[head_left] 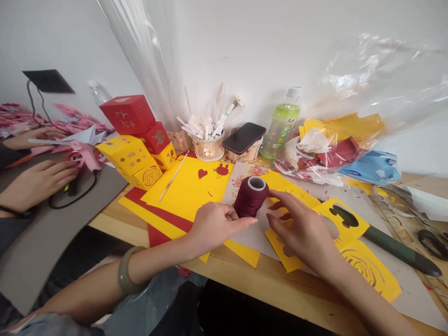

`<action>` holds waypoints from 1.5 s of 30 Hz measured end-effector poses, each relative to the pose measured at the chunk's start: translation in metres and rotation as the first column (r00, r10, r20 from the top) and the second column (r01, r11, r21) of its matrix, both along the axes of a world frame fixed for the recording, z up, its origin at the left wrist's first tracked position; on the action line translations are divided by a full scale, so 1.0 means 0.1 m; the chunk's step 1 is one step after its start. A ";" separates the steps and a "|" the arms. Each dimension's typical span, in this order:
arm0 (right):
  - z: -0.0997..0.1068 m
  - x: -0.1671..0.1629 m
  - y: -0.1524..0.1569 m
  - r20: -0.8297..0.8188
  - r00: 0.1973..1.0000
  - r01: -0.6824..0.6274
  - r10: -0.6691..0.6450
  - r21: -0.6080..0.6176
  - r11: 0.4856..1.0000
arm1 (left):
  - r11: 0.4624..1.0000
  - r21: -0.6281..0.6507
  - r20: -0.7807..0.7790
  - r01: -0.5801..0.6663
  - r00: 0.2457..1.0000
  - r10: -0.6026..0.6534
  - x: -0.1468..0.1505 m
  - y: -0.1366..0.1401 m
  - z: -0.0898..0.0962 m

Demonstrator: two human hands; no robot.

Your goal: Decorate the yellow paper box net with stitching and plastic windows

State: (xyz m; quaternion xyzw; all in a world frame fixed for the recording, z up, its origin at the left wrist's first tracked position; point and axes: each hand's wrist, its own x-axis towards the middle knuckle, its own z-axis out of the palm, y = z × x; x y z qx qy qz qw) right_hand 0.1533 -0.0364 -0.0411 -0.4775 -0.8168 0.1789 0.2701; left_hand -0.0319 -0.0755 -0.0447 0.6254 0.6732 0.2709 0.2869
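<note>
Head view:
- The cone-shaped spool of dark maroon thread [249,201], with a pale hollow core, stands upright between the person's two hands, over a pale grey sheet [241,171] on the light wooden table [280,280]; its foot is partly hidden.
- The left hand [214,225] is at the spool's lower left, fingers curled and thumb stretched across in front of the base; whether it grips the thread I cannot tell. A greenish bangle [128,270] circles that forearm.
- The right hand [305,226] is just to the right of the spool, fingers spread apart and nothing held, above cut-out yellow paper pieces [388,287].
- Beyond the left hand, a large yellow paper sheet [185,191] carries a small red paper heart [202,173], a red rabbit-shaped cut-out [222,171] and a thin pale stick [174,176].
- To the left of these are stacked red [128,114] and yellow [122,156] paper boxes.
- Near the wall are a wooden holder of white sticks [209,149], a black phone [244,138] and a green-labelled clear bottle [282,123].
- At far left, a co-worker's hand [44,184] is near a pink gun-shaped tool [86,156] with a black cord.
</note>
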 end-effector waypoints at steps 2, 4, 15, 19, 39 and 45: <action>0.01 -0.03 0.00 -0.070 0.995 -0.082 0.078 -0.068 0.994 | 1.000 0.008 -0.001 -0.024 1.000 0.024 0.00 0.03 -0.01; 0.02 -0.07 0.00 -0.119 0.985 -0.139 0.126 -0.107 0.984 | 0.999 0.026 -0.025 -0.035 0.999 0.036 0.00 0.05 0.00; 0.04 -0.06 0.01 -0.105 0.991 -0.100 0.086 -0.128 0.987 | 0.986 -0.086 0.257 0.141 0.960 -0.115 -0.18 0.16 0.06; 0.06 -0.01 0.00 -0.084 0.996 -0.053 0.036 -0.210 0.976 | 0.981 -0.046 0.380 0.190 0.911 -0.159 -0.33 0.25 0.07; 0.18 -0.26 0.82 -0.541 0.840 -0.391 -0.044 -0.659 0.642 | 0.969 0.052 0.466 0.242 0.852 -0.238 -0.02 1.36 0.28; 0.22 -0.01 0.62 -0.620 0.730 -0.358 -0.289 -0.707 0.610 | 0.943 0.152 0.566 0.295 0.756 -0.327 -0.14 1.10 0.40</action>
